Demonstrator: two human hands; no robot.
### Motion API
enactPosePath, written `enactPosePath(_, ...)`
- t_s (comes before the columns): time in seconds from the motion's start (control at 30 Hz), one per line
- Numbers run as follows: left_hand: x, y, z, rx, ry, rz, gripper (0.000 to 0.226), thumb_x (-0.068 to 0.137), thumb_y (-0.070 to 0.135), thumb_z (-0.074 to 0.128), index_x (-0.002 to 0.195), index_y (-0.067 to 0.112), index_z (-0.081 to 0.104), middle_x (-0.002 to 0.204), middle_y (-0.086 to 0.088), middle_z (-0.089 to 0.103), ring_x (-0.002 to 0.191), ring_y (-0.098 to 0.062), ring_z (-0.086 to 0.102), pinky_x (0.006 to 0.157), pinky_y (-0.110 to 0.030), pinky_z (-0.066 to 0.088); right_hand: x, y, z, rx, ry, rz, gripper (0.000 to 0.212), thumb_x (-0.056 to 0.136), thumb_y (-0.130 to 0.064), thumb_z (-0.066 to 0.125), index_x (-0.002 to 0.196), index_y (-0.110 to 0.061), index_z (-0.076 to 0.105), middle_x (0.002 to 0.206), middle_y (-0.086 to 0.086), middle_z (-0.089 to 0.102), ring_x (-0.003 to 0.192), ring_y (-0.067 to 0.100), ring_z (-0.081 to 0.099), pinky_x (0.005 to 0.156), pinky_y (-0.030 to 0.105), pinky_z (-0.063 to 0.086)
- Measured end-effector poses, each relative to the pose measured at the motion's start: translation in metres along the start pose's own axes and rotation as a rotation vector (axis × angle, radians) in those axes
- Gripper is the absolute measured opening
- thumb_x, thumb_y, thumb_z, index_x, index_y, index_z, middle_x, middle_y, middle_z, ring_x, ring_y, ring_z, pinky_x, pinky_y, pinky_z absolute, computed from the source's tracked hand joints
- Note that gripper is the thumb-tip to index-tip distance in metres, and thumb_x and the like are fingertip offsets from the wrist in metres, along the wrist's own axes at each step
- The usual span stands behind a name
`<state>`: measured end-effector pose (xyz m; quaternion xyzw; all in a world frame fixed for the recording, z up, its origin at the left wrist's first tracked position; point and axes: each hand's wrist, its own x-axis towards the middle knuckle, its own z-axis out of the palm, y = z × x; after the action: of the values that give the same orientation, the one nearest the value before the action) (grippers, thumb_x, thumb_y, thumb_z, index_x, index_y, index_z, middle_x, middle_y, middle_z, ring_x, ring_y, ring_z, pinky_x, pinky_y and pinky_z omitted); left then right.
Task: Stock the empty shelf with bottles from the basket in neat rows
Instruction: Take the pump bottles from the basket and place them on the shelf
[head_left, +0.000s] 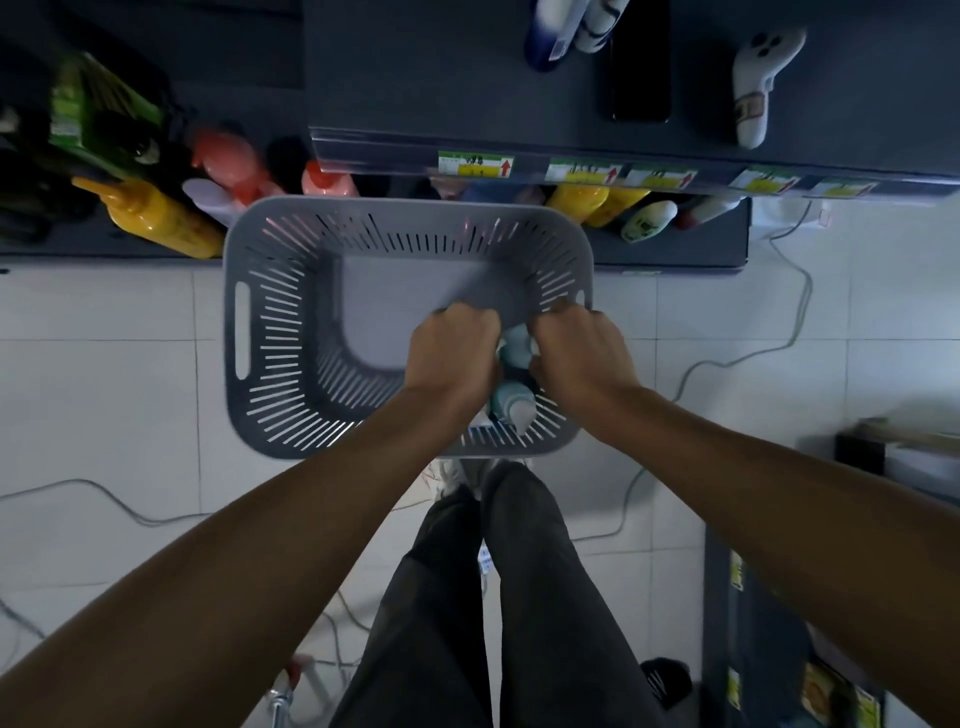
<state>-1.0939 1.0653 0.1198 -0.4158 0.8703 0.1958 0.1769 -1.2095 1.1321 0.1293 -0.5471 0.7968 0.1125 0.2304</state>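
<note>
Reaching into the grey basket (260, 249), the left hand (452, 353) and right hand (576, 358) each curl round pale bottles (511, 408), apparently gathering them for the shelf (415, 78).

Person viewed from above. Left hand (452, 353) and right hand (582, 358): bare. Left forearm (260, 545) and right forearm (753, 467): bare as far as the frame edge. Legs: long trousers (467, 623), dark grey, loose cut, soft lengthwise folds in the cloth. Footwear: pale shoes (457, 475), only the toes visible beyond the trouser hems, blurred, detail not legible.
</note>
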Motion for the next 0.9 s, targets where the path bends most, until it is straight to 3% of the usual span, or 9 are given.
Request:
enactPosePath(0.37,-0.031,0.009,-0.090,0.072,0.081,0.036,0.022,0.082,0.017,0.076,0.098,0.007,0.067,0.101,-0.017,0.067,0.094,-0.040,0.067,0.074,-0.044,0.053,-0.033,0.000,-0.076,0.060,0.063,-0.001,0.023,0.083,-0.018,0.071,0.104,-0.008,0.069,0.110,0.015,0.063,0.098,0.039,0.064,0.077,0.040,0.052)
enactPosePath(0.6,-0.060,0.023,-0.172,0.139,0.218,0.079,0.024,0.083,0.015,0.076,0.104,0.005,0.069,0.105,-0.020,0.068,0.099,-0.043,0.066,0.072,-0.043,0.052,-0.067,0.004,-0.153,0.170,0.159,0.079,0.015,0.076,-0.020,0.074,0.090,-0.018,0.074,0.092,0.010,0.068,0.087,0.032,0.065,0.066,0.033,0.051)
enactPosePath(0.8,-0.085,0.041,-0.248,0.127,0.270,0.111,0.021,0.076,0.019,0.081,0.089,0.012,0.066,0.087,-0.012,0.058,0.082,-0.038,0.061,0.061,-0.038,0.045,-0.101,0.019,-0.231,0.300,0.238,0.019,0.018,0.066,-0.017,0.077,0.084,-0.018,0.077,0.083,0.005,0.070,0.080,0.028,0.067,0.070,0.038,0.059)
enactPosePath(0.9,-0.097,0.054,-0.282,0.110,0.299,0.136,0.028,0.072,0.024,0.085,0.085,0.008,0.066,0.080,-0.009,0.057,0.071,-0.032,0.055,0.059,-0.037,0.049,-0.117,0.026,-0.264,0.286,0.291,-0.010,0.019,0.064,-0.020,0.080,0.083,-0.016,0.077,0.081,0.002,0.072,0.078,0.024,0.067,0.069,0.035,0.059)
